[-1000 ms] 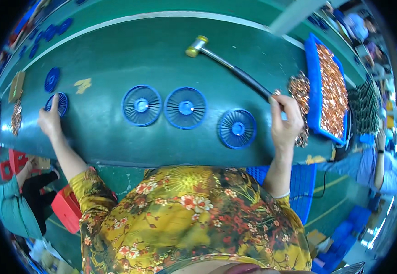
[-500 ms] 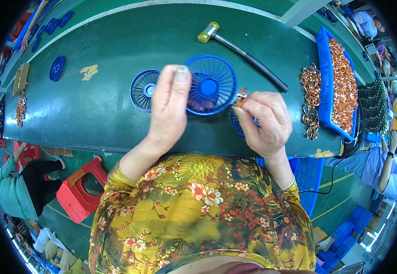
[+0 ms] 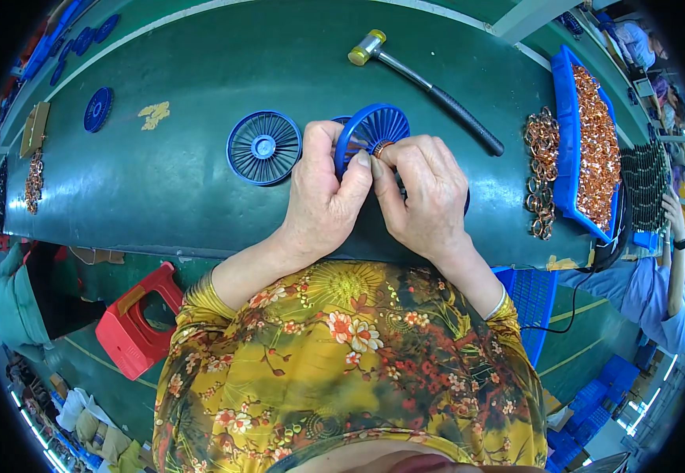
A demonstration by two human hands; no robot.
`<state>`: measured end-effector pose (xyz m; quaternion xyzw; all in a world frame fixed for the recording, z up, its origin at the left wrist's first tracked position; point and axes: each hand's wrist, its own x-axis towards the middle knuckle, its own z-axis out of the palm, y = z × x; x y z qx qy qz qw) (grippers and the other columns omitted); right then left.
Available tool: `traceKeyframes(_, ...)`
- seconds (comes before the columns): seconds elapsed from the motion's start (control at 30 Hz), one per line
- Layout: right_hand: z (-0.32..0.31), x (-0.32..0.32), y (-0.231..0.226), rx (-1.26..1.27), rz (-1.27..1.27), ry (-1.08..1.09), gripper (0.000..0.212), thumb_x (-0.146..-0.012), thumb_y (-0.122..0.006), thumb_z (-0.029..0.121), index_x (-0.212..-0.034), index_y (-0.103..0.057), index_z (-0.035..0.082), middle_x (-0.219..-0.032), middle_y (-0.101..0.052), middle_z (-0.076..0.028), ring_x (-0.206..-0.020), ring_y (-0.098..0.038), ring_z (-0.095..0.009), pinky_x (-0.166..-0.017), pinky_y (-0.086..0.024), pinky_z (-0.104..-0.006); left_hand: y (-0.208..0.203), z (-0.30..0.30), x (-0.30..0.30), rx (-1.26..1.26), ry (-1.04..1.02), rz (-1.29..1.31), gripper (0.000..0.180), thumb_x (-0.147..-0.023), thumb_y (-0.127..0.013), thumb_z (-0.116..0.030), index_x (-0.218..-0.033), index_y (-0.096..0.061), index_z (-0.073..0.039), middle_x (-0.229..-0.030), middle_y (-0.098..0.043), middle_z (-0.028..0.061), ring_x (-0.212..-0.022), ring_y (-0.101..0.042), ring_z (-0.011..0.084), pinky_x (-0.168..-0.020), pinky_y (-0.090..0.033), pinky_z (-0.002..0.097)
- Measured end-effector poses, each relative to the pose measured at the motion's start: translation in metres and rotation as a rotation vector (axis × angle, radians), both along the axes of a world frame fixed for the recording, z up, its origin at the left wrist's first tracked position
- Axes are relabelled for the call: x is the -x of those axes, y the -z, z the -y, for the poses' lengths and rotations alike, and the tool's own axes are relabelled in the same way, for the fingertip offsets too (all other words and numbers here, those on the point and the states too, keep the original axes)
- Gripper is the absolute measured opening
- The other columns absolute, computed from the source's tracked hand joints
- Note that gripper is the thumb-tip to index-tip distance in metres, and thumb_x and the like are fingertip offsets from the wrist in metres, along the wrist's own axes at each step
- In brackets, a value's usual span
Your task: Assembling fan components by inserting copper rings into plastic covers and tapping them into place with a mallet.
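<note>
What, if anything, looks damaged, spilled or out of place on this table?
A ragged yellowish patch breaks the green tabletop on the left, possibly worn coating. Copper-coloured rings lie loose beside the blue bin; they could be spilled or set out.

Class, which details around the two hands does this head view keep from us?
In the head view:
1. Copper-coloured piece: mostly covered by the right hand.
2. Held blue disc: lower rim covered by the left hand.
3. Further blue disc: all but a sliver behind the right hand.
4. Blue crate: partly behind the right sleeve.
</note>
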<state>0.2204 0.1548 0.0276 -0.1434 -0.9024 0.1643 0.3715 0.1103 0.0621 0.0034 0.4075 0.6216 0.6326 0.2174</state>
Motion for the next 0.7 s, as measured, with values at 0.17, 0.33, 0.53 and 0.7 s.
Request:
traceKeyframes(0.17,0.003,0.002,0.006,0.041,-0.026,0.066,0.014,-0.075,-0.068,0.005,-0.082,-0.056,0.004,-0.076,-0.055,-0.01,-0.068,-0.055,-0.027,-0.062,-0.044,-0.0369,0.004,0.004,0.0,0.033,0.145,0.231,0.019,-0.091,-0.05,0.0,-0.104,-0.037,-0.003,-0.098,-0.051,0.0064,-0.087,-0.049,0.0081,-0.076,-0.048,0.025)
traceKeyframes(0.33,0.009,0.003,0.01,0.123,-0.099,0.146,0.015,-0.075,-0.068,0.005,-0.085,-0.057,0.004,-0.079,-0.058,-0.01,-0.074,-0.056,-0.028,-0.066,-0.045,-0.0377,0.004,0.0,-0.005,-0.16,0.199,0.376,0.022,-0.09,-0.05,0.002,-0.106,-0.035,-0.003,-0.102,-0.052,0.0081,-0.094,-0.051,0.0104,-0.081,-0.049,0.027)
traceKeyframes(0.53,0.002,-0.007,-0.002,-0.151,-0.053,0.201,0.028,-0.072,-0.074,0.014,-0.099,-0.068,0.006,-0.105,-0.066,-0.006,-0.108,-0.054,-0.028,-0.085,-0.041,-0.0379,-0.016,-0.002,0.002,-0.178,0.336,0.737,0.039,-0.089,-0.051,0.002,-0.126,-0.037,0.003,-0.115,-0.054,0.01,-0.104,-0.053,0.0104,-0.092,-0.045,0.0274)
traceKeyframes(0.7,-0.008,-0.027,-0.002,-0.025,-0.002,-0.06,0.032,-0.072,-0.074,0.017,-0.103,-0.07,0.01,-0.115,-0.065,-0.003,-0.115,-0.054,-0.028,-0.089,-0.042,-0.0379,-0.016,0.004,0.007,-0.054,0.436,0.732,0.04,-0.089,-0.063,-0.012,-0.123,-0.048,0.003,-0.108,-0.061,0.0067,-0.097,-0.059,0.0104,-0.087,-0.048,0.0249)
